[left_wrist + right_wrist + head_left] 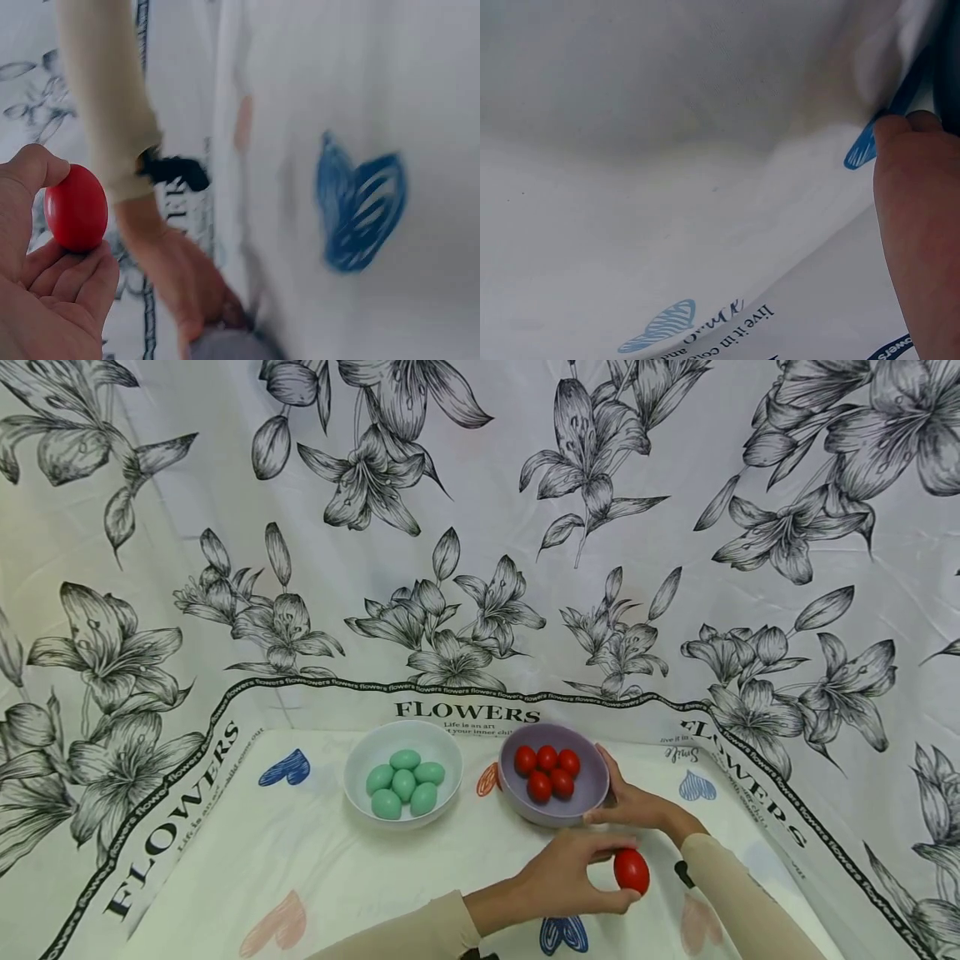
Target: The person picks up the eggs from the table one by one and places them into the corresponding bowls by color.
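Note:
My left hand (pixel 566 875) pinches a red egg (pixel 632 871) between thumb and fingertips, in front of the purple bowl (pixel 517 806) and to its right. In the left wrist view the same red egg (pixel 76 208) stands upright between the thumb and the fingers. My right hand (pixel 637 806) holds the purple bowl by its right side, fingers along the outer wall and thumb toward the front. Several red eggs (pixel 547 758) lie together inside this bowl. The right wrist view shows the right hand (pixel 919 195) at its right edge, against the bowl's dark side.
Left of the purple bowl stands a white bowl (pixel 356 793) with several green eggs (pixel 403 785) in it. Both bowls sit on a white cloth (pixel 360 893) printed with hearts. A floral curtain (pixel 480 543) rises behind them.

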The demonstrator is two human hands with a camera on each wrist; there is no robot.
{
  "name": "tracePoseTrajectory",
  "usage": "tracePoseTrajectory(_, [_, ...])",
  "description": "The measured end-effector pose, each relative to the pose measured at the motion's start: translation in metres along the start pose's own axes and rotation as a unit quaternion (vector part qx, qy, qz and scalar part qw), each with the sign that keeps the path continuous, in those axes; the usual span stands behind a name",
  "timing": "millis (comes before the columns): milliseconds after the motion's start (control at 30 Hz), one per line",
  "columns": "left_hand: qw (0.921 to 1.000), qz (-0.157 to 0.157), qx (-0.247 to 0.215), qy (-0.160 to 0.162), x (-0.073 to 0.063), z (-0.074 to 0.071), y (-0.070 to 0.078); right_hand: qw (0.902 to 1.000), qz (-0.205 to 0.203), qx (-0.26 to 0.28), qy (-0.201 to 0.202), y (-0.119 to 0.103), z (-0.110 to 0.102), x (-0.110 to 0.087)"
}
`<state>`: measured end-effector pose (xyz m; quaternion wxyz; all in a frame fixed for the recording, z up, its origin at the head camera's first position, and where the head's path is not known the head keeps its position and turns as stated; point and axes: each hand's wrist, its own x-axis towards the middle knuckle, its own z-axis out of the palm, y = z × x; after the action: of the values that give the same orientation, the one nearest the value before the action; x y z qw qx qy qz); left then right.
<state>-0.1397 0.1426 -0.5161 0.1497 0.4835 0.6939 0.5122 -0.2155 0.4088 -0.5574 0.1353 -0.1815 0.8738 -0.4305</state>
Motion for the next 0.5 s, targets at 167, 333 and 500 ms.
tracePoseTrajectory(167, [0.9975,0.004,0.032,0.063,0.017,-0.039,0.007,0.9987,-0.023,-0.044,-0.003,0.000,-0.005,0.000])
tracePoseTrajectory(333, [0.9866,-0.014,0.119,0.111,0.032,-0.075,-0.006,0.9997,0.018,-0.002,-0.013,0.001,-0.002,0.000])
tracePoseTrajectory(500, [0.9746,-0.082,0.184,0.098,0.035,-0.090,-0.029,0.9988,0.046,0.017,-0.007,0.002,0.001,0.001])
